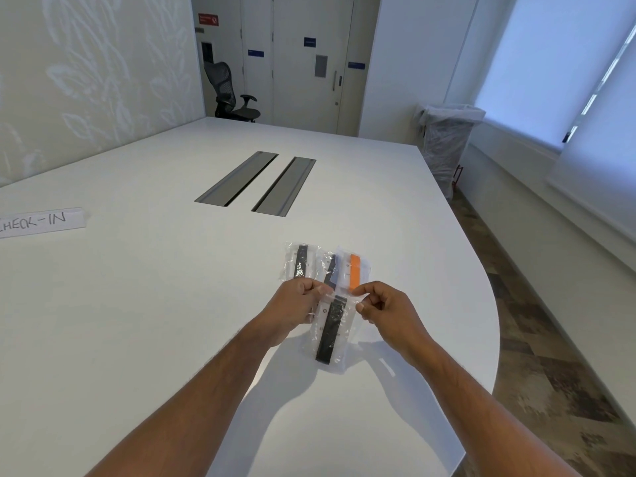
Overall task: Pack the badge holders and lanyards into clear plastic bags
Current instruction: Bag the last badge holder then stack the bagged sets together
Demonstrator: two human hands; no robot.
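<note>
I hold a clear plastic bag (330, 330) with a black lanyard inside, just above the white table (155, 304). My left hand (296, 304) pinches the bag's top left corner and my right hand (382, 306) pinches its top right edge. Three packed bags lie side by side just beyond my hands: one with a dark lanyard (300, 259) on the left, one with a navy lanyard (329, 268) in the middle, and one with an orange lanyard (354, 271) on the right. My fingers partly cover their near ends.
A paper strip reading "CHECK-IN" (41, 222) lies at the table's left edge. Two grey cable hatches (256, 182) are set into the table's middle. The table's curved right edge drops to patterned carpet. A wrapped bin (445, 142) and an office chair (230, 94) stand beyond.
</note>
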